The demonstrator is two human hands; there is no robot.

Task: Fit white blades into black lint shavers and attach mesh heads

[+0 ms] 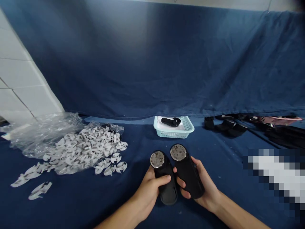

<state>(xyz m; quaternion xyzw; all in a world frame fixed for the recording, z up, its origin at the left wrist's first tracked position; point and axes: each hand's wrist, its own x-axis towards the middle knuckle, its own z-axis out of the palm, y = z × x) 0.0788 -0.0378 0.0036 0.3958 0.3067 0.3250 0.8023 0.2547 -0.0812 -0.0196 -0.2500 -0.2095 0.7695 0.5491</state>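
Observation:
Two black handheld devices, each with a round perforated metal head at its upper end, are held side by side above the blue cloth. My left hand point(149, 190) is wrapped round the left device point(166, 187), its thumb lying across the front. Fingers of my right hand point(207, 187) curl round the right device point(189, 175) from beneath and from its right side. Both metal heads face up toward the camera, and the devices lean slightly to the left at the top.
A light blue basket point(172, 134) holding a black part stands beyond my hands. On the left lies a heap of white plastic parts point(81, 148) beside clear plastic bags point(45, 133). Black parts point(226, 125) and a pink basket point(281, 121) are at the right. A blue curtain hangs behind.

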